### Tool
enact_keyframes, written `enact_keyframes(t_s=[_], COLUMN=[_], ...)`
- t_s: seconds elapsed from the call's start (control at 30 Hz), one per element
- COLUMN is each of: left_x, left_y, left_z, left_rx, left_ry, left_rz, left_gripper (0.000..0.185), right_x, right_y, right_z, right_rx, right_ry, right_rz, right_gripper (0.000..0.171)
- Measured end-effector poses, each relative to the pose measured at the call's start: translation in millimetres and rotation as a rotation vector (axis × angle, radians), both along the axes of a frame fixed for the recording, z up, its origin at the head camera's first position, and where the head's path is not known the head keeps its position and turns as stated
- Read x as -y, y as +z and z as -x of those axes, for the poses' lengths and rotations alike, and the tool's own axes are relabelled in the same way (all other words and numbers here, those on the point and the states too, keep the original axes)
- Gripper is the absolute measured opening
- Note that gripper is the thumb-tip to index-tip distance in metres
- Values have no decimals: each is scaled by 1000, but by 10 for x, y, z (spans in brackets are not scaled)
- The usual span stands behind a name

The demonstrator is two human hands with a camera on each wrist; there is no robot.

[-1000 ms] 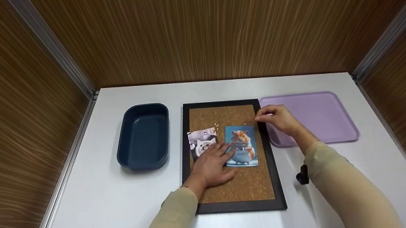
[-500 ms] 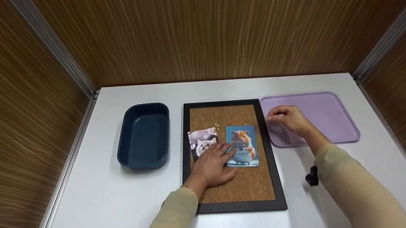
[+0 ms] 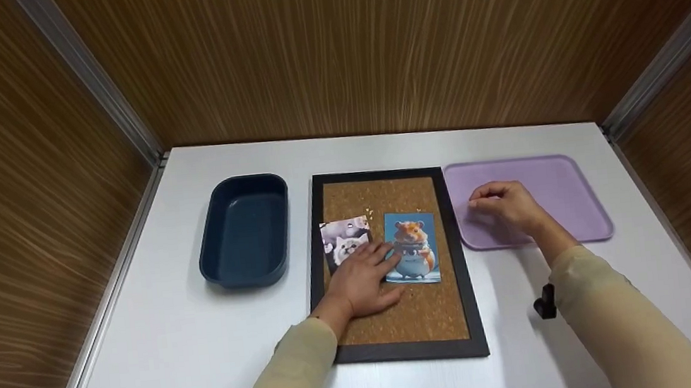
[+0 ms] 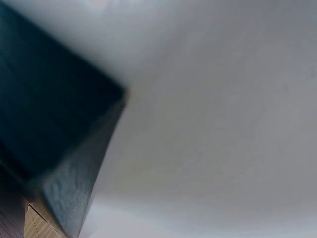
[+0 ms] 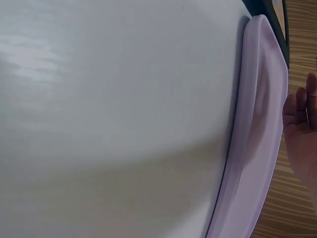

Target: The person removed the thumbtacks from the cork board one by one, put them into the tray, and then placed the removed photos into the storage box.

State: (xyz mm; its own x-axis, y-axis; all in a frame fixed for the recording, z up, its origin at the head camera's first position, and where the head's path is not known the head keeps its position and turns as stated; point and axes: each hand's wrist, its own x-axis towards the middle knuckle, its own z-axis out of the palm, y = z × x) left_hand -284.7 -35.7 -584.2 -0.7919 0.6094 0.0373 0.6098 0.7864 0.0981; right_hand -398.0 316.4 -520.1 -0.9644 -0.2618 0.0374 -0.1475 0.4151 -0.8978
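A dark blue oval tub [image 3: 244, 230] sits on the white counter [image 3: 163, 338] at centre-left of the head view, open side up, just beside the left edge of the framed board. Behind the counter, across the top of the frame, rises a wood-grain back wall [image 3: 369, 46], with matching side panels [image 3: 17, 206] at left and right. Silver metal strips [image 3: 88, 85] run down the corners where the panels meet, reaching the counter's far corners. A small black object [image 3: 545, 305] shows at lower right, too small to identify.
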Motion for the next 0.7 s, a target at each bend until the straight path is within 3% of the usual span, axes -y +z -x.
enact_keyframes(t_s=[0.13, 0.27, 0.7], left_x=[1, 1, 7], left_y=[15, 20, 20], left_z=[-11, -19, -34], left_rx=[8, 6, 3], left_ry=[0, 0, 0], left_rz=[-1, -3, -28], left_gripper=[75, 75, 72], right_x=[-54, -165, -203], right_y=[-4, -154, -159], right_z=[-25, 36, -26], right_rx=[11, 9, 53], right_ry=[-21, -40, -47], right_rz=[-21, -31, 30], right_gripper=[13, 16, 16])
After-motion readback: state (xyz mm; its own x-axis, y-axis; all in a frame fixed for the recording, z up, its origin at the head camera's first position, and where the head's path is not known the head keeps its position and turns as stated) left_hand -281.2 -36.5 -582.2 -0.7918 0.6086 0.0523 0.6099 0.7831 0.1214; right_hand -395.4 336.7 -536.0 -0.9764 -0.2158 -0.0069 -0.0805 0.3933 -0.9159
